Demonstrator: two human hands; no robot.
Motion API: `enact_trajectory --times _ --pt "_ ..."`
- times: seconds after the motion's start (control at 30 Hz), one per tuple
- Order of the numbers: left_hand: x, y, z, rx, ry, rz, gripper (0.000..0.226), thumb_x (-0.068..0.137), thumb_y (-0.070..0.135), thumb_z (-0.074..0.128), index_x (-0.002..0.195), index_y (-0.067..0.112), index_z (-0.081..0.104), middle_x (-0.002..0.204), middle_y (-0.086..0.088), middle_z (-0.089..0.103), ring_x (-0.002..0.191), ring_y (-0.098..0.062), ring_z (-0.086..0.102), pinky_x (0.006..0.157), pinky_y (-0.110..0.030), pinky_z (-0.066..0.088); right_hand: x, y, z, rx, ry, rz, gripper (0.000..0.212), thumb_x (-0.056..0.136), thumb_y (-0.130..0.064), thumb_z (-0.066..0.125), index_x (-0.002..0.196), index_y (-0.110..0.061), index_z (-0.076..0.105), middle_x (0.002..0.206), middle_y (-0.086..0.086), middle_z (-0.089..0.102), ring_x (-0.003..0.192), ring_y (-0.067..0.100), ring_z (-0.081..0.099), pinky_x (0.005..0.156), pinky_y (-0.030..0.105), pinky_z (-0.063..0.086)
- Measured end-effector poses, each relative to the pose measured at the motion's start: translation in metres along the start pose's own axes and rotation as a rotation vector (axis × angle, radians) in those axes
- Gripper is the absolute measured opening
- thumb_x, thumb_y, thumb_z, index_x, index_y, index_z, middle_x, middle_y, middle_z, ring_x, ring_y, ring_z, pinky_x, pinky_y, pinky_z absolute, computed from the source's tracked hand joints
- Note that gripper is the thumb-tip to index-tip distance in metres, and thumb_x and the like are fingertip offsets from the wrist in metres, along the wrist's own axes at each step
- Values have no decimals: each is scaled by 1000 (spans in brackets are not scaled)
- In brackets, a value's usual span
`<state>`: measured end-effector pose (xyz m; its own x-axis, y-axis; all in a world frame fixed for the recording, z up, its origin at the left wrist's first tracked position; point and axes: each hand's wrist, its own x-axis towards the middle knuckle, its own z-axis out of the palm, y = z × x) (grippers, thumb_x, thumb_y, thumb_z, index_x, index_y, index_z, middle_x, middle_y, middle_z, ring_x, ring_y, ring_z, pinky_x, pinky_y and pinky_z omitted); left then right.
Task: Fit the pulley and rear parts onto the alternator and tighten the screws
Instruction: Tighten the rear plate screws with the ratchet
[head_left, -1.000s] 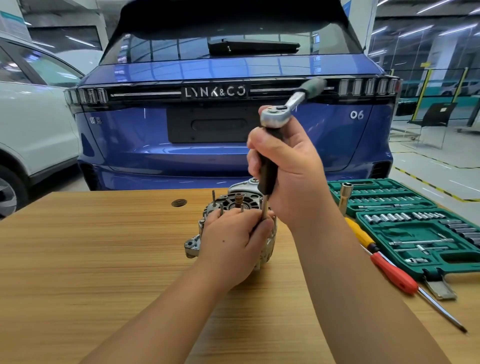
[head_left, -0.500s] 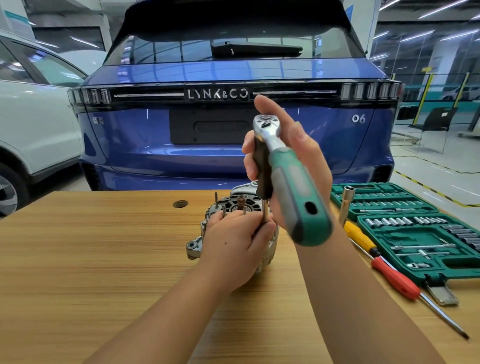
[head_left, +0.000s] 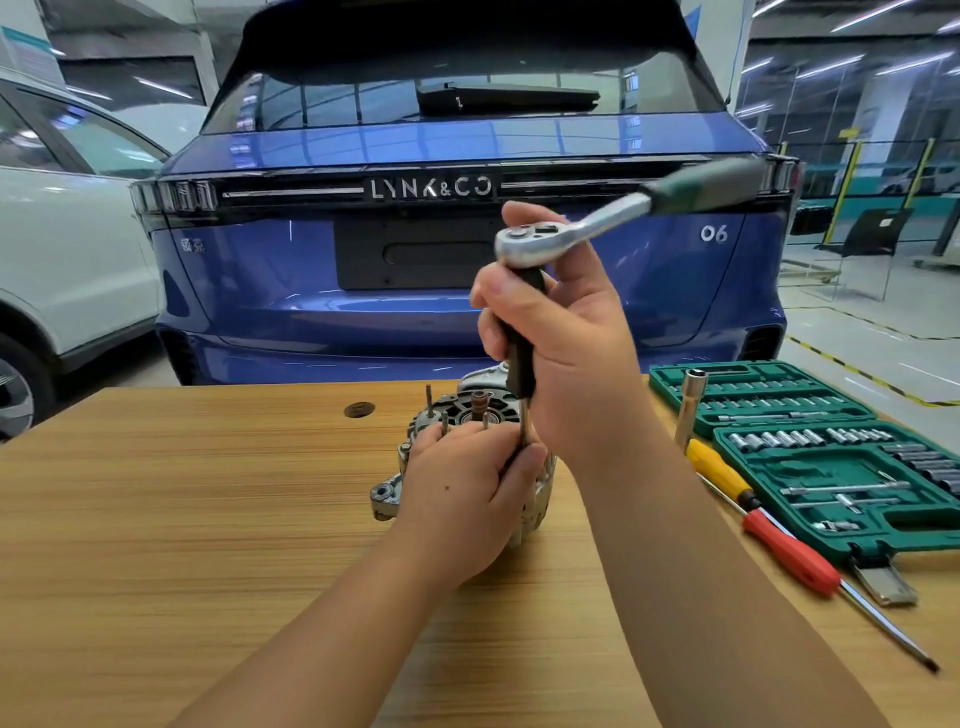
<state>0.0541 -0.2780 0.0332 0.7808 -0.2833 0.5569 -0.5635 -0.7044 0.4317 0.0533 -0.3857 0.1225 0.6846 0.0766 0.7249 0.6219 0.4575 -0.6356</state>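
Note:
A silver alternator (head_left: 457, 410) lies on the wooden table (head_left: 208, 519) with studs and its shaft pointing up. My left hand (head_left: 467, 493) covers its near side and pinches the thin lower end of a driver shaft (head_left: 523, 426) against the housing. My right hand (head_left: 561, 353) grips the black extension under the head of a ratchet wrench (head_left: 535, 239). The wrench's green handle (head_left: 706, 184) points up and to the right, blurred. The fastener under the shaft tip is hidden by my left fingers.
An open green socket set case (head_left: 831, 467) lies at the right. Beside it are a yellow-handled screwdriver (head_left: 719, 473), a red-handled screwdriver (head_left: 789, 556) and an upright long socket (head_left: 688, 405). A blue car (head_left: 260, 291) stands just beyond the table's far edge.
The ratchet handle has swung from pointing toward me, low on the right, back to pointing up and away to the right. My left hand and the alternator have stayed put.

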Motion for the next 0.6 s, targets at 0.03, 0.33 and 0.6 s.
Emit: enact_trajectory --times 0.03,0.33,0.6 --pt "0 0 0 -1 -7 -3 39 102 46 29 82 32 60 65 17 50 75 3 47 103 -34 25 0 3 2 -48 5 -66 34 94 0 59 121 -21 57 83 5 58 63 16 47 60 25 45" --pt "0 3 -2 6 2 15 32 98 49 30 72 42 48 66 19 51 77 5 47 102 -34 25 3 -2 -7 132 -86 20 36 90 -9 54 125 -16 54 82 9 60 60 17 51 54 25 43" --pt "-1 6 0 -92 81 -3 23 94 47 40 80 31 50 68 7 52 74 -6 48 105 -55 38 2 -3 0 121 33 106 37 92 -31 62 126 -17 57 81 7 59 60 15 51 56 25 45"
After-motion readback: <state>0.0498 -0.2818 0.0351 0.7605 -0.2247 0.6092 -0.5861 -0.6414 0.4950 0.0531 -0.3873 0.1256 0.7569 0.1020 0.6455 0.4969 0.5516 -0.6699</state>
